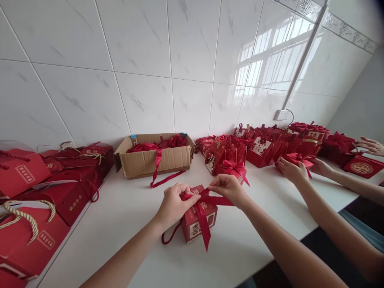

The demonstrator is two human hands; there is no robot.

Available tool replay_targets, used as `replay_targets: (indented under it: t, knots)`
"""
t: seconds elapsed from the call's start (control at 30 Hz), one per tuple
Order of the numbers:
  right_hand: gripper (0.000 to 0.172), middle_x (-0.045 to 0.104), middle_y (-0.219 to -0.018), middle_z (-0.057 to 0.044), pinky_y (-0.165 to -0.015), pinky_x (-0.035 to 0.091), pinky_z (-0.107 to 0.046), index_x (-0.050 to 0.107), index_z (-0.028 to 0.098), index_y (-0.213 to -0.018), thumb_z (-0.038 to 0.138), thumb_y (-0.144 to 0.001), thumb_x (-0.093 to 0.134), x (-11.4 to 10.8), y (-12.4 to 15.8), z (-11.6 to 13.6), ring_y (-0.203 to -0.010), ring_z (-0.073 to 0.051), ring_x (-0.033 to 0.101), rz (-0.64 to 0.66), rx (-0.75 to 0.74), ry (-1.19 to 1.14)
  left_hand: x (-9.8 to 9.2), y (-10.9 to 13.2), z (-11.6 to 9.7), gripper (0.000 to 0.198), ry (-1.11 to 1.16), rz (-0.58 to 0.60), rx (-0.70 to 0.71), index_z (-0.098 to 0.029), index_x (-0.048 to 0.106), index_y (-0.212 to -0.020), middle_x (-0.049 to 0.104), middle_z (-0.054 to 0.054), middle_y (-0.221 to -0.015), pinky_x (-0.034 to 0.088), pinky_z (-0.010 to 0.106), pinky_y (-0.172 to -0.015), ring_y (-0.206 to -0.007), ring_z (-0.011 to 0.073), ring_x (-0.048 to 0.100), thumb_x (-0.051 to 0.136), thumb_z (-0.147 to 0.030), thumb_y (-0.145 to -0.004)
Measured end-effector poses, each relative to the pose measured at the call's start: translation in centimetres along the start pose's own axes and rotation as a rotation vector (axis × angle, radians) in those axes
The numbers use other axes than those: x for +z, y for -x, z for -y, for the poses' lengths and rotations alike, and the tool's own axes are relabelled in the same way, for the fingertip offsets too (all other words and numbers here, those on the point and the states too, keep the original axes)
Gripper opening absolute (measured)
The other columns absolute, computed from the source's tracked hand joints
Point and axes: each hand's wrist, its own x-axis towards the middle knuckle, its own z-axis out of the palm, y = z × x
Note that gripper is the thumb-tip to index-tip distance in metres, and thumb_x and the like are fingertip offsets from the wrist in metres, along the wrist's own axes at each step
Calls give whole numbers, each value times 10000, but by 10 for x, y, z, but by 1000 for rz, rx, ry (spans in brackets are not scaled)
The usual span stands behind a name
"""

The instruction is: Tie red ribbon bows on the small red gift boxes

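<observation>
A small red gift box (189,229) with white and gold print stands on the white table in front of me. Red ribbon (204,226) lies across its top, one cut tail hanging down the front and another stretching to the right. At the top left of the box, my left hand (176,202) pinches the ribbon between thumb and fingers. My right hand (229,190) pinches another part of that ribbon just above the box's right side. A dark red cord (171,239) loops out from the box's left side onto the table. The knot area is partly covered by my fingers.
Behind the box, a cardboard carton (159,163) holds red ribbon. Large red gift boxes (60,192) crowd the left. Several small red boxes (262,152) line the wall. Other people's hands (292,170) work at the right, one pair at a bowed box (300,159).
</observation>
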Motion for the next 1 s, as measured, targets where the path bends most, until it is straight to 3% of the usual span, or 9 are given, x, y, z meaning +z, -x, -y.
replay_targets:
  t: [0.1, 0.23, 0.3, 0.4, 0.53, 0.67, 0.87, 0.93, 1.0]
  knots:
    - [273, 658, -720, -42, -607, 489, -283, 619, 158, -754, 429, -742, 653, -5, 2, 2, -667, -158, 610, 56, -45, 137, -6, -2, 0, 352, 17, 77, 5, -190, 421, -548, 626, 15, -718, 447, 288, -681, -747, 187, 597, 627, -426, -708]
    - [200, 642, -896, -68, -716, 501, -316, 637, 184, -881, 361, -833, 559, -3, 11, 22, -813, -178, 612, -9, -174, 394, -18, -8, -1, 312, 68, 172, 70, -187, 502, -644, 651, 27, -761, 461, 283, -732, -813, 190, 618, 557, -462, -782]
    - [220, 631, -989, -85, -787, 498, -326, 643, 196, -948, 350, -873, 506, 7, 19, 36, -896, -185, 606, 31, -256, 443, -22, -14, 6, 298, 16, 109, 123, -191, 553, -792, 671, 37, -867, 472, 274, -785, -867, 175, 628, 426, -451, -864]
    - [363, 542, -1265, -95, -952, 437, -386, 583, 239, -1185, 398, -864, 522, 30, 28, 49, -1158, -250, 499, 219, -399, 565, -24, -23, 31, 348, -194, -87, 115, -192, 554, -942, 666, 63, -1010, 468, 293, -859, -969, 175, 617, 259, -374, -917]
    - [462, 497, -1357, -46, -1043, 321, -494, 508, 301, -1299, 486, -877, 464, 50, 20, 37, -1273, -325, 366, 323, -438, 823, -27, -31, 78, 277, -421, -162, 74, -189, 567, -1043, 593, 116, -1207, 325, 418, -1027, -1182, 269, 488, 436, -264, -812]
    - [429, 519, -1336, -79, -1002, 342, -508, 540, 277, -1271, 452, -889, 456, 33, -1, 11, -1235, -322, 409, 131, -283, 1006, -33, -34, 106, 305, -573, -135, 29, -176, 580, -1043, 592, 134, -1195, 310, 453, -1015, -1173, 314, 475, 502, -251, -758]
    - [450, 611, -1076, -207, -863, 358, -559, 636, 145, -1124, 464, -863, 457, -15, -10, -9, -1014, -386, 532, -276, 83, 1270, -32, -34, 110, 281, -677, -136, -16, -153, 570, -1027, 592, 139, -1073, 394, 410, -909, -1083, 306, 483, 465, -284, -802]
    - [422, 574, -1127, -228, -918, 294, -601, 628, 120, -1117, 418, -847, 499, -20, -8, -11, -1099, -410, 479, -392, 97, 1294, -30, -34, 107, 262, -686, -136, -14, -140, 575, -1012, 584, 146, -1059, 403, 398, -887, -1079, 306, 480, 450, -249, -809]
    - [379, 520, -1229, -216, -973, 249, -601, 608, 136, -1138, 357, -842, 520, -15, -3, -9, -1197, -397, 405, -444, -20, 1216, -29, -33, 100, 201, -682, -112, -11, -143, 605, -898, 605, 143, -987, 420, 379, -837, -1015, 297, 519, 435, -191, -802]
